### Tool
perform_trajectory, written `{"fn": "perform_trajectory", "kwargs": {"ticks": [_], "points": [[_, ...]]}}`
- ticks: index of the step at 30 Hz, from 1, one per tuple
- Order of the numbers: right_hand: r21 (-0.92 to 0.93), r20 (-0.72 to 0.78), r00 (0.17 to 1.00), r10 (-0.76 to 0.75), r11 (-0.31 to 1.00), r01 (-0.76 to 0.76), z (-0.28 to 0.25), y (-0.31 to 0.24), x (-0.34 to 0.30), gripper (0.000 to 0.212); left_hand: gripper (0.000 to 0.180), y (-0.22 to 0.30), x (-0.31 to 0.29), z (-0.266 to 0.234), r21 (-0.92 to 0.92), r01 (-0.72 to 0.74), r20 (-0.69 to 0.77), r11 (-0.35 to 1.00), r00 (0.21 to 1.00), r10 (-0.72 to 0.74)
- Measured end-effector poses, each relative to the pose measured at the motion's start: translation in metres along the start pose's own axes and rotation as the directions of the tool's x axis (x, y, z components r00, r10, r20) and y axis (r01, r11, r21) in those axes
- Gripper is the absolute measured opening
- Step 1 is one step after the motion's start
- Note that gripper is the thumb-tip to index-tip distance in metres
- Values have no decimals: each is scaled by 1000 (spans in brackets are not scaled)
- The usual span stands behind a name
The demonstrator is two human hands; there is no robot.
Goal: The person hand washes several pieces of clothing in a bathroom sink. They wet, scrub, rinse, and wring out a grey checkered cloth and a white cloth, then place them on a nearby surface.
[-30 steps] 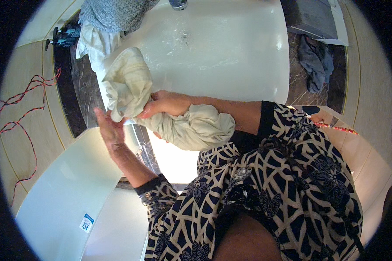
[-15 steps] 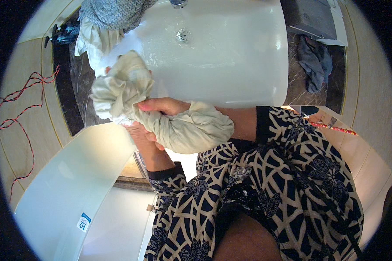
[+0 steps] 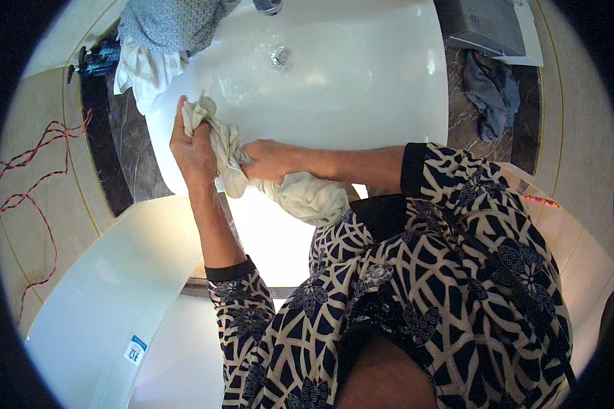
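Note:
A cream cloth garment (image 3: 314,199) is stretched and twisted between my two hands over the near left edge of the white sink basin (image 3: 361,82). My left hand (image 3: 196,153) grips its upper part, with folds standing out beside the thumb. My right hand (image 3: 269,160) is closed around the middle of the cloth. Past the right hand, a loose, bunched end hangs beside my patterned clothing. The fingertips of both hands are partly hidden by fabric.
A blue-grey textured cloth (image 3: 177,24) and a white cloth (image 3: 147,71) lie at the basin's left rim. On the dark counter to the right rest a dark grey cloth (image 3: 488,95) and a grey box (image 3: 481,27). A red-and-black cord (image 3: 48,170) hangs at far left.
My left hand has shifted up and left along the cloth, away from the right hand. The cloth is now drawn out into a thinner twist, and water no longer streams over the basin floor.

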State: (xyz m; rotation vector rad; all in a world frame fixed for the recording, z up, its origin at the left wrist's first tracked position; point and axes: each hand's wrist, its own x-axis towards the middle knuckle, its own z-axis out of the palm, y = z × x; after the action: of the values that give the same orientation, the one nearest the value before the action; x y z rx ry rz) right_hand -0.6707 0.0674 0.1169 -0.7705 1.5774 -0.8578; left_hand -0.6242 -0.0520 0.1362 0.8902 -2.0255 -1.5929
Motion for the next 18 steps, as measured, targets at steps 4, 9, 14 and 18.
{"fn": "perform_trajectory", "kwargs": {"ticks": [4, 9, 14, 18], "points": [[290, -19, 995, -98, 952, 99, 8, 18, -2, 32, 20, -7, -5, 0, 69, 98, 20, 993, 995, -99], [354, 59, 883, -466, 837, 418, 2, 23, -18, 54, 18, -1, -10, -1, 117, 133, -54, 984, 990, -127], [912, 273, 923, -271, 378, -158, -8, 10, -39, 49, 23, 11, -10, 2, 38, 201, -60, 979, 978, -198], [783, 288, 940, -183, 610, -121, -9, -1, -33, 67, 32, 17, -11, 9, 87, 174, -68, 981, 983, -168]]}}
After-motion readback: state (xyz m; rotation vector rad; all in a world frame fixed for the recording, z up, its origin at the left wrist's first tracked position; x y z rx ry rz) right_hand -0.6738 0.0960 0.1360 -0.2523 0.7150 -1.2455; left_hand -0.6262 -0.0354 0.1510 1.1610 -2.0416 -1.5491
